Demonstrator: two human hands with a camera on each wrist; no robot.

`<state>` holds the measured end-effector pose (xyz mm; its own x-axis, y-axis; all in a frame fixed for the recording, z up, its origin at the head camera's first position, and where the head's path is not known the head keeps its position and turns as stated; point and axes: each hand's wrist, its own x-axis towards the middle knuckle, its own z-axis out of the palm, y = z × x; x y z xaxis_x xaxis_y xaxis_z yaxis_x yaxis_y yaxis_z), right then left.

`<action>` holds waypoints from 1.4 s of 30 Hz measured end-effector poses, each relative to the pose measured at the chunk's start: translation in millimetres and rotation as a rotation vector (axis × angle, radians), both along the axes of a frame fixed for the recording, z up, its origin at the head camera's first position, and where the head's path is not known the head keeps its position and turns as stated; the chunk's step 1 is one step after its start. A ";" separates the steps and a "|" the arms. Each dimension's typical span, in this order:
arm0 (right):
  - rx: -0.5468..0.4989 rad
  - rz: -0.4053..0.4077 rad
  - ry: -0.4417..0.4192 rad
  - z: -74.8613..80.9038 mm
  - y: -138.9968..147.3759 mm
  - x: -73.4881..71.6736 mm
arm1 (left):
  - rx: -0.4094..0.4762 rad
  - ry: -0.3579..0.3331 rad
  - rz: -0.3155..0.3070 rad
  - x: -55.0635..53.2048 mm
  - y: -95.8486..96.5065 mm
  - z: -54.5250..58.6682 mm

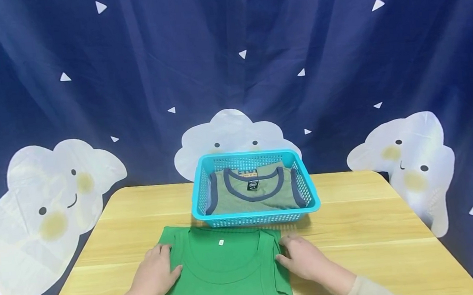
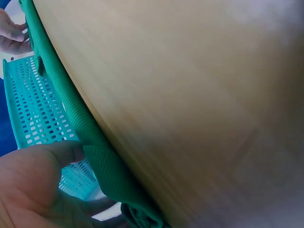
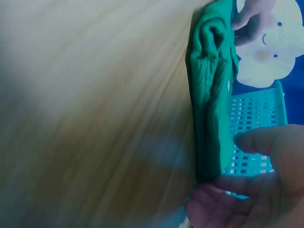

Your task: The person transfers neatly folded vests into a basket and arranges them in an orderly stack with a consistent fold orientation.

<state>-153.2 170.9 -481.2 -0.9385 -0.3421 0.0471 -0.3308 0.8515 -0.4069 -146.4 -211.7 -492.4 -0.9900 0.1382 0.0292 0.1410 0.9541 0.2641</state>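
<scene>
A folded green shirt [image 1: 226, 267] with a wide round neckline and a small white label lies flat on the table, in front of the basket. My left hand [image 1: 154, 271] holds its left edge, thumb on top and fingertips at the side. At the opposite edge, my right hand [image 1: 302, 257] has its thumb over the fabric and its curled fingers against the side fold. In the right wrist view, the shirt's layered side [image 3: 209, 104] shows, with the fingers [image 3: 213, 204] at its near end. The left wrist view shows the left thumb [image 2: 69, 153] touching the fabric.
Behind the green shirt stands a turquoise perforated basket [image 1: 258, 215]. Inside it lies a folded grey-green shirt [image 1: 263, 199] with dark blue trim. The wooden table [image 1: 355, 231] ends at a dark blue curtain [image 1: 229, 72] printed with clouds and white triangles.
</scene>
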 end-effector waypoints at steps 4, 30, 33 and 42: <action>-0.033 -0.036 -0.033 0.4 -5.0 1.5 | -0.003 -0.052 0.056 -0.5 -3.0 1.6; -0.960 -0.166 -0.713 -1.0 -29.7 -0.6 | 0.104 -0.177 0.080 -12.0 3.2 12.4; -1.000 -0.139 -0.790 -0.5 -30.6 -4.0 | 0.142 -0.198 0.076 -15.2 3.7 12.1; -1.010 -0.107 -0.903 9.9 -35.6 -8.7 | 0.317 -0.296 0.034 -19.4 15.7 16.8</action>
<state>-161.9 135.3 -471.3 -0.7949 -0.4488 -0.4083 0.4290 0.0601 -0.9013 -165.9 -196.0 -475.6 -0.9658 0.1355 -0.2211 -0.0148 0.8223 0.5688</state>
